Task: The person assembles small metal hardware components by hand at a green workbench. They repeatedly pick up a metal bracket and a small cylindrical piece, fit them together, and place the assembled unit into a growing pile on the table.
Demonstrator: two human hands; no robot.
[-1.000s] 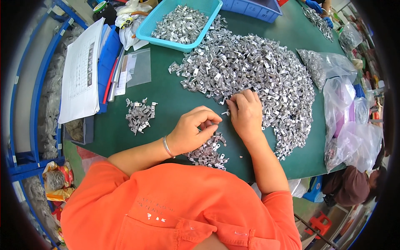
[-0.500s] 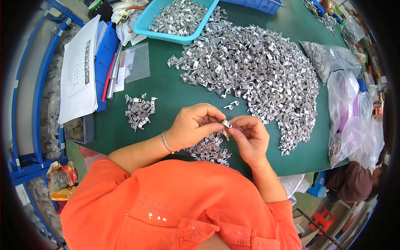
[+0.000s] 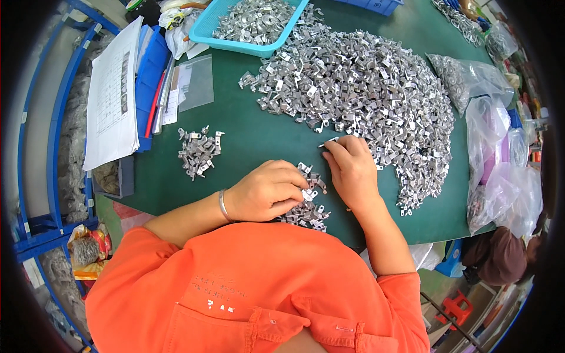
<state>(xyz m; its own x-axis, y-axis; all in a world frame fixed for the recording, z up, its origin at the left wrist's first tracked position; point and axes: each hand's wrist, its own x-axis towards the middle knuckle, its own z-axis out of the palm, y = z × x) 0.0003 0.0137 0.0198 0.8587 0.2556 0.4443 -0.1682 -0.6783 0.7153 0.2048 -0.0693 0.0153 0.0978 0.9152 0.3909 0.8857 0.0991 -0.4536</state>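
My left hand (image 3: 268,191), a bangle at its wrist, rests with curled fingers at the left side of a small heap of metal brackets (image 3: 312,216) close to my body. Its fingertips touch the heap, and what they hold, if anything, is hidden. Further right, my right hand (image 3: 355,167) pinches a small silver bracket (image 3: 329,142) just above the green table. Beyond it spreads a large pile of similar metal brackets (image 3: 365,82). A separate small cluster of brackets (image 3: 200,152) lies to the left.
A light-blue basket (image 3: 235,46) of metal parts stands at the back. Left of it are a blue file holder (image 3: 147,88) with papers (image 3: 112,100) and a clear plastic sleeve (image 3: 197,82). Plastic bags (image 3: 491,159) line the right edge of the green table (image 3: 253,132).
Both hands were together over the near heap, holding one bracket. They have parted: the right moved up toward the large pile and pinches a bracket, while the left dropped to the near heap.
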